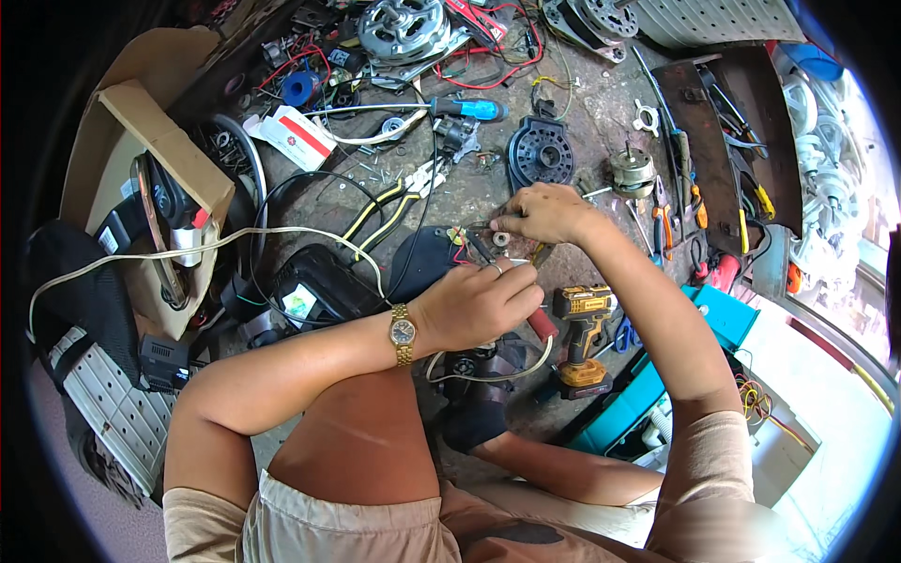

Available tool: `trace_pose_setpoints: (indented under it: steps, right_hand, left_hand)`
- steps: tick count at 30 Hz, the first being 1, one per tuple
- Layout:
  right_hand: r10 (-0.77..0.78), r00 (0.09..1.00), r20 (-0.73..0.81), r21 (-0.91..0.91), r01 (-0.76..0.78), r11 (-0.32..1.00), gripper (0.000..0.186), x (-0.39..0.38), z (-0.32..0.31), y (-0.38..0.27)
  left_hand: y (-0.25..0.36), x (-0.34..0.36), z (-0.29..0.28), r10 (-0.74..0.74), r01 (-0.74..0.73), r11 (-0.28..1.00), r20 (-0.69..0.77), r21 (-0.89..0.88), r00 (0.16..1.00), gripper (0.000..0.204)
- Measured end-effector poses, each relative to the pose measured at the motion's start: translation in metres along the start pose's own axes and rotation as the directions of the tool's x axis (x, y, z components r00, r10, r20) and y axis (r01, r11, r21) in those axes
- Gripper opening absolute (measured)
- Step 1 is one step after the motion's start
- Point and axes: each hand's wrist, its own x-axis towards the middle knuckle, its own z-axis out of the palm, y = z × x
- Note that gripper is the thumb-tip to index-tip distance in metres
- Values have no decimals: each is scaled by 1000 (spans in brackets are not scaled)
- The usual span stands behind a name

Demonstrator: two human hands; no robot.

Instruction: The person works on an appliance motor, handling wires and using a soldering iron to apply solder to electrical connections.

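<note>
My left hand (479,305), with a gold watch on its wrist, is closed around a soldering iron whose red handle (542,325) sticks out past the fingers, with a pale cord at its end. The iron's front part is mostly hidden by my fingers. Just beyond, my right hand (544,214) is closed, its fingertips pinched beside small coloured wires (457,236). What they pinch is too small to make out. Those wires lie over a dark, rounded housing (418,267), partly behind my left hand. A small pale ring (501,239) sits between the hands.
A black round motor cover (542,155) lies beyond my right hand, with a small motor (632,172) to its right. Yellow-black pliers (394,208) and a blue screwdriver (469,109) lie farther left. A cordless drill (584,340) stands nearer. An open toolbox (690,108) and a cardboard box (169,141) flank the area.
</note>
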Motion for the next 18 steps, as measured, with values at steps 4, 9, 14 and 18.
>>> trace_pose_setpoints:
  steps: [4,9,14,18]
  right_hand:
    - [8,1000,12,6,-8,1000,60,-2,0,0]
    - [5,1000,9,16,-5,1000,59,-2,3,-2]
    - [-2,1000,-12,52,2,999,57,-2,12,-2]
    - [62,998,24,313,-67,947,58,-1,32,6]
  left_hand:
    - [0,1,1,3,-3,1000,-3,-6,1000,10]
    - [0,0,1,3,-3,1000,-14,-8,1000,9]
    - [0,0,1,-15,15,999,-8,-34,1000,15]
    - [1,2,2,-34,31,997,-31,-65,999,21]
